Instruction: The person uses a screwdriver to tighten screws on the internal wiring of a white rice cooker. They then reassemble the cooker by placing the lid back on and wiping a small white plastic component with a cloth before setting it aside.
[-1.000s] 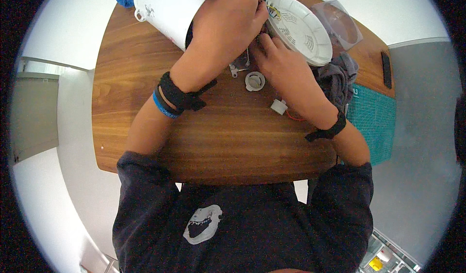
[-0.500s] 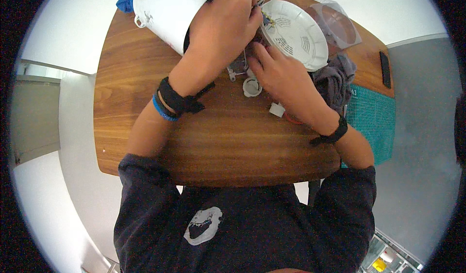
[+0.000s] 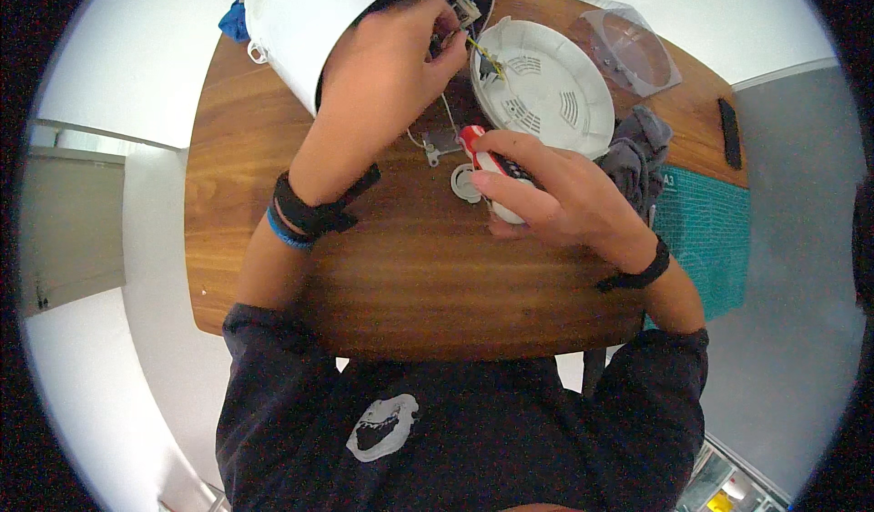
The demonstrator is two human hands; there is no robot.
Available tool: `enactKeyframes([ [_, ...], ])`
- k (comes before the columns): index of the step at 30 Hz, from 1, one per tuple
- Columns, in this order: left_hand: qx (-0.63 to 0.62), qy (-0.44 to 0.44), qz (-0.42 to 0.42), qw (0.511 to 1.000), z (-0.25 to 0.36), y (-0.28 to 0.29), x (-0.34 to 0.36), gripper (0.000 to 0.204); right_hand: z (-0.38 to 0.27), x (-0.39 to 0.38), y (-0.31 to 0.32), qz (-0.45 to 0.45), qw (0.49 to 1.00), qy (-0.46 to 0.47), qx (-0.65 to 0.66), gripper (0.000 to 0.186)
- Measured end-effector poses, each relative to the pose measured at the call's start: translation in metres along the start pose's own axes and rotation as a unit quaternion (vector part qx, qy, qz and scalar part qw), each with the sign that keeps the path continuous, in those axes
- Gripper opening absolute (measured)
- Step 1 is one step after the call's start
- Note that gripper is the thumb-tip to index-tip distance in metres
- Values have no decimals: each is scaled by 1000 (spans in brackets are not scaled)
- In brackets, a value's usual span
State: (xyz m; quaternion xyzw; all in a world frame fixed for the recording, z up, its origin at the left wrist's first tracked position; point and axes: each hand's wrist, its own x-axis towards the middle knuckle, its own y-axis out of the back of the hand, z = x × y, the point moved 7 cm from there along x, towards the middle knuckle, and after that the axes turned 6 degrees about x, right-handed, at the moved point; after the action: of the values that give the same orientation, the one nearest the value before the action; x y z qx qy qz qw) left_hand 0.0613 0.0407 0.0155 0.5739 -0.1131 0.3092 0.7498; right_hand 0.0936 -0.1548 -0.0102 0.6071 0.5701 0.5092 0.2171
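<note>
A white, rounded appliance housing (image 3: 305, 30) with pink printing lies on its side at the upper left, its open end toward the middle. My left hand (image 3: 391, 70) reaches to that opening, thumb and fingers closed around something among the parts and wiring (image 3: 462, 10); what they pinch is hidden. In my right hand (image 3: 569, 193) is a red, white and black hand tool (image 3: 487, 155), held above the table with its red end toward the opening. A yellow-green wire (image 3: 487, 57) runs from the opening to a white round vented cover (image 3: 578, 80).
Near the tool lie a white plastic ring (image 3: 462, 182) and a small metal bracket (image 3: 433, 153). A clear plastic piece (image 3: 637, 48), grey cloth (image 3: 642, 148), green cutting mat (image 3: 701, 239) and black bar-shaped object (image 3: 729, 133) are to the right. Blue cloth (image 3: 235, 16) lies behind the housing.
My right hand has left the opening, drawn back toward me and now holds the red, white and black tool. My left hand stays at the opening, its fingers showing more.
</note>
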Motion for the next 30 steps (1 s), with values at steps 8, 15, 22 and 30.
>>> enactKeyframes([
  [8, -62, -17, -4, 998, -2, 3, 7, 20, -2, 11, 52, -58, 985, -135, 96, 36],
  [15, -54, 4, -27, 998, 4, 0, 13, 17, 3, 5, 89, -29, 983, -172, -52, 43],
  [22, -48, 41, -50, 997, 5, -2, 13, 19, 18, -8, 97, -19, 964, -264, -12, 38],
  [30, -53, 48, -38, 997, 12, -2, 16, 17, 29, -9, 106, -14, 951, -302, -66, 53],
])
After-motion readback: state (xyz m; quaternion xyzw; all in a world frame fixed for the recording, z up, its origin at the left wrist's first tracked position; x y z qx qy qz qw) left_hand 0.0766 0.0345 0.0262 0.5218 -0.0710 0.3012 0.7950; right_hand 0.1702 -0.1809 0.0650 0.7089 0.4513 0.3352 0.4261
